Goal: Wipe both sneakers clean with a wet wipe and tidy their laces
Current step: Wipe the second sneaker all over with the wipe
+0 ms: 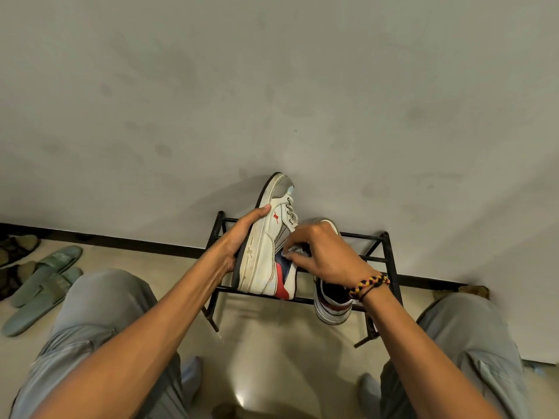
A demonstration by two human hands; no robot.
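A white sneaker [267, 249] with grey toe, red logo and red heel patch is tipped on its side, toe pointing away. My left hand [242, 237] grips it by the sole. My right hand [320, 255] pinches a crumpled white wet wipe [295, 252] against the shoe's collar near the blue lining. The second sneaker [331, 303] stands on the black metal shoe rack [390, 261], partly hidden under my right wrist. The held sneaker's grey laces [291, 211] look threaded; their ends are hidden.
The rack stands against a grey wall. Green slippers [45, 276] and dark sandals [15, 249] lie on the floor at the left. My knees in grey trousers flank the rack, feet in pale socks below.
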